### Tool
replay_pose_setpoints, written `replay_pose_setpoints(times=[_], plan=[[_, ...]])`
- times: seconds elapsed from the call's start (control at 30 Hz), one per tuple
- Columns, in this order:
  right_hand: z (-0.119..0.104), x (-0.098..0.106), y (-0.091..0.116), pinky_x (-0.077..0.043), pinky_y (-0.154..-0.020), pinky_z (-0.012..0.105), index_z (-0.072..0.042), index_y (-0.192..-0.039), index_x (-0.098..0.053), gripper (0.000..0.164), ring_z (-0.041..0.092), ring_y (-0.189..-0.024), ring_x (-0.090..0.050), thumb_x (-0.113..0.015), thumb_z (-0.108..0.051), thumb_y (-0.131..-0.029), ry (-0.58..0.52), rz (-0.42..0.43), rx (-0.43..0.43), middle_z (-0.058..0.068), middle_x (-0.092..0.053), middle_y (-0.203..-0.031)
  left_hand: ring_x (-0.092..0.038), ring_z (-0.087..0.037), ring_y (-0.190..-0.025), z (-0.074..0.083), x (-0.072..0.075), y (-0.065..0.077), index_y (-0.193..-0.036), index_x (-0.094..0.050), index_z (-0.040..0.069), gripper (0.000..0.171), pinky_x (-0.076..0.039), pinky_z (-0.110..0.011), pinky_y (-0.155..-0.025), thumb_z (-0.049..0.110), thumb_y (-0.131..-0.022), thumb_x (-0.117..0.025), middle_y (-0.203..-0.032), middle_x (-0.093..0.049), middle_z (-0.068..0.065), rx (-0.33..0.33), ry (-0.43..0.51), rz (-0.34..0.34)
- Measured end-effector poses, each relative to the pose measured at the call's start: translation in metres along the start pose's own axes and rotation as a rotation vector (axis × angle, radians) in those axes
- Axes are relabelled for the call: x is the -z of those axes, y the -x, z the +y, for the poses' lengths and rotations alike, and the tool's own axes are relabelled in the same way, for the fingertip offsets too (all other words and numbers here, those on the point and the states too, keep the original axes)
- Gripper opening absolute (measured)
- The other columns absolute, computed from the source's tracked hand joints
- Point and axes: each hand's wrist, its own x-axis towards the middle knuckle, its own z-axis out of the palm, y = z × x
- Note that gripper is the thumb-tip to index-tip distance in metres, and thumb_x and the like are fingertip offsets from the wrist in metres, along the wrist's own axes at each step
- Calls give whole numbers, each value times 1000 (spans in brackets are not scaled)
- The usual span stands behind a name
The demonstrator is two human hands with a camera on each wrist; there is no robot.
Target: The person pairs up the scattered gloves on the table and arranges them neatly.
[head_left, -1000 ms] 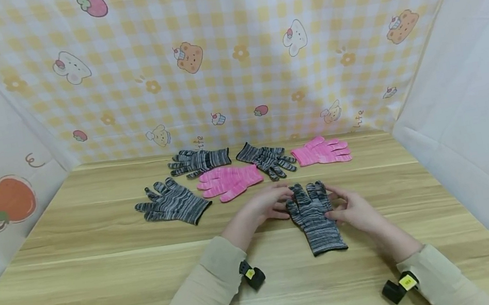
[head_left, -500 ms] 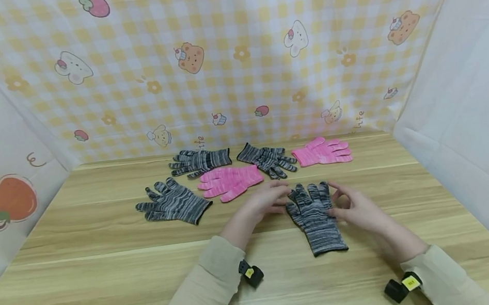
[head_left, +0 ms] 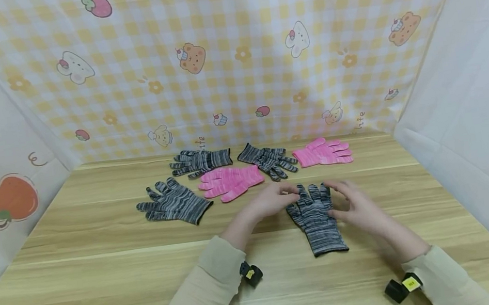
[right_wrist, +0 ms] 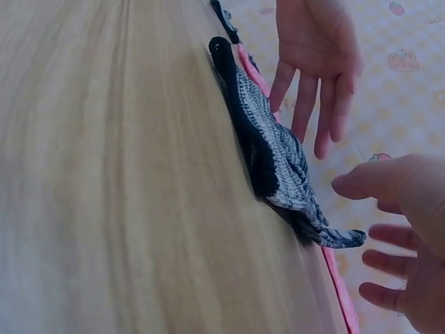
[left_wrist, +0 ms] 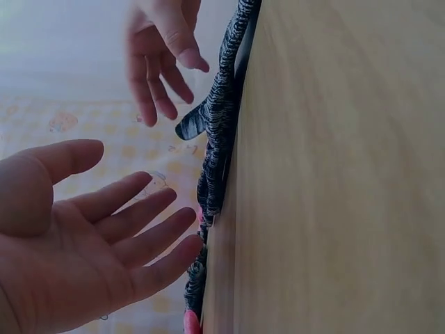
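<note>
A black-and-grey striped knit glove [head_left: 317, 223] lies flat on the table in front of the person, its fingers pointing away and its cuff toward the near edge. At its left side is my left hand [head_left: 272, 200], fingers extended by the glove's fingertips; in the left wrist view the palm of this left hand [left_wrist: 76, 257] faces up and holds nothing. On the glove's other side hovers my right hand [head_left: 357, 207], thumb and fingers spread apart. The right wrist view shows this right hand [right_wrist: 410, 236] with nothing in its grasp, close beside the glove [right_wrist: 271, 146].
Behind lie more gloves: a striped one [head_left: 174, 202] at left, a striped one [head_left: 201, 161] at the back, a striped one [head_left: 269, 159] in the middle, a pink one [head_left: 232, 181] between them and a pink one [head_left: 323, 152] at right. A checked cloth [head_left: 234, 81] hangs behind the table.
My left hand has lifted slightly from the glove's fingers, and my right hand has drawn a little away from its side. The glove's fingers now lie more spread.
</note>
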Motion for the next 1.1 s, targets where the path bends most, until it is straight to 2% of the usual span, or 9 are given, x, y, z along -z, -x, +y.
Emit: replay_pose_setpoints(times=[0.13,0.27,0.37,0.57,0.83,0.97,1.1], plan=[[-1,0,1,-26,-103,63,-1,-142,-41,71,45,-129,-34,-76,-12,-81,41,-62,37,24,-37,-144,-51,-23,-120,0,-2,0,-127,-61,4,35,-42,-37,-100,21,-97,-56,-129,-58,-9,-57,-100,-47],[0,-2,3,-24,-105,62,0,-144,-39,75,46,-132,-32,-76,-23,-82,65,-128,37,24,-35,-146,-55,-19,-113,-1,-4,0,-125,-61,2,34,-44,-31,-96,20,-96,-57,-123,-61,-8,-122,-210,-108],[1,-4,3,-22,-107,60,0,-145,-37,79,45,-133,-29,-76,-29,-83,65,-169,24,23,-34,-147,-55,-19,-114,-1,-5,0,-125,-62,3,34,-43,-29,-97,21,-97,-56,-123,-61,-8,-148,-277,-146],[2,-5,6,-21,-107,61,3,-145,-35,87,47,-134,-26,-76,-39,-80,70,-223,1,25,-31,-148,-47,-20,-126,-1,-8,2,-130,-59,6,38,-36,-33,-105,25,-98,-55,-133,-56,-6,-105,-327,-202],[3,-5,6,-20,-107,60,5,-144,-35,92,46,-136,-22,-74,-46,-79,94,-284,-9,25,-24,-151,-29,-22,-138,-2,-9,2,-138,-52,9,46,-23,-35,-112,31,-97,-53,-151,-35,-5,-60,-430,-298],[1,-4,6,-20,-107,60,5,-144,-35,91,47,-136,-21,-74,-45,-80,92,-293,-8,25,-22,-152,-24,-24,-140,-1,-8,3,-141,-48,8,48,-20,-36,-113,29,-97,-53,-154,-28,-4,-47,-436,-336],[-1,-4,6,-20,-107,61,4,-145,-34,90,47,-136,-21,-74,-44,-80,90,-296,-14,25,-21,-152,-22,-24,-141,-2,-7,4,-141,-48,8,49,-19,-36,-114,29,-97,-53,-155,-27,-4,-39,-433,-345]])
